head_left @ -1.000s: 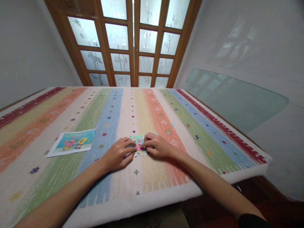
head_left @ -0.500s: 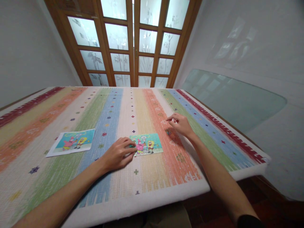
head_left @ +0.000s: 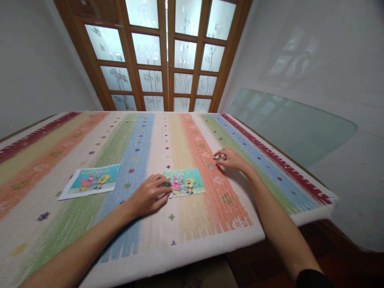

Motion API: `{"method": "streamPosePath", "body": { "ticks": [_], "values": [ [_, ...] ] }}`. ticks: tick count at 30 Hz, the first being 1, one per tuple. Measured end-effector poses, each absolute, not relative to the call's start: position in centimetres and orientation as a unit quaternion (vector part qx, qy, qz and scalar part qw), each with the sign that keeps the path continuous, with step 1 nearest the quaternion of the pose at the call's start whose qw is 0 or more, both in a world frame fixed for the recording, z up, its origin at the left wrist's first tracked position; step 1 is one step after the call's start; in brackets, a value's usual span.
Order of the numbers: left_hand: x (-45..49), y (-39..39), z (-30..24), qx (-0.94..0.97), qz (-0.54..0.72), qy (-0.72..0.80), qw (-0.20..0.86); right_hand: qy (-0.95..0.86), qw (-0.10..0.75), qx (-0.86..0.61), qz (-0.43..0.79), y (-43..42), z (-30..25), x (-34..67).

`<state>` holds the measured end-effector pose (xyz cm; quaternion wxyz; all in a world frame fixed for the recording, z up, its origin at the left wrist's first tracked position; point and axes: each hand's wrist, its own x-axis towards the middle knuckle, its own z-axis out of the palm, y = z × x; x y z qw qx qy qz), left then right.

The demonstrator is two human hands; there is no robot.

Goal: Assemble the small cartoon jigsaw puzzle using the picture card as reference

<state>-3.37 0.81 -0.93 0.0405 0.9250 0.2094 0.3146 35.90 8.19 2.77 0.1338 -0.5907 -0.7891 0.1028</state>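
Observation:
A small cartoon jigsaw puzzle (head_left: 185, 181) lies flat on the striped tablecloth (head_left: 90, 224) near the front middle. My left hand (head_left: 149, 195) rests palm down at its left edge, fingers curled, fingertips touching the puzzle's corner. My right hand (head_left: 229, 159) is off to the right on the orange and green stripes, fingers pinched around a small pale piece I cannot make out. A printed picture (head_left: 91, 181) of the same cartoon lies to the left on the cloth.
The table's front edge (head_left: 180, 256) runs close to me, its right corner (head_left: 330, 198) near a white wall. Wooden doors (head_left: 168, 56) with frosted glass panes stand behind the table. A sheet of glass (head_left: 294, 124) leans against the right wall.
My right hand has left the puzzle, moved right and away over the orange stripe, then settled lower near the cloth. The whole puzzle now shows. My left hand has stayed put.

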Motion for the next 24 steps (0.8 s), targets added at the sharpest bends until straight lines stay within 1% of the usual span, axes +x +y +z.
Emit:
{"method": "streamPosePath", "body": {
  "ticks": [4, 8, 15, 19, 24],
  "values": [
    [-3.4, 0.8, -0.7, 0.926, 0.306, 0.216, 0.046, -0.824, 0.122, -0.53, 0.156, 7.9, 3.3, 35.6],
    [-3.3, 0.7, -0.6, 0.925, 0.314, 0.21, 0.043, -0.831, 0.114, -0.513, 0.183, 7.7, 3.1, 35.2],
    [-3.2, 0.6, -0.6, 0.917, 0.329, 0.223, 0.037, -0.819, 0.142, -0.505, 0.234, 7.9, 2.6, 35.1],
    [-3.3, 0.6, -0.5, 0.906, 0.336, 0.254, 0.032, -0.791, 0.151, -0.514, 0.296, 8.0, 2.3, 35.1],
    [-3.4, 0.5, -0.5, 0.9, 0.326, 0.285, 0.043, -0.775, 0.197, -0.477, 0.365, 7.4, 2.2, 33.2]
  ]
}}
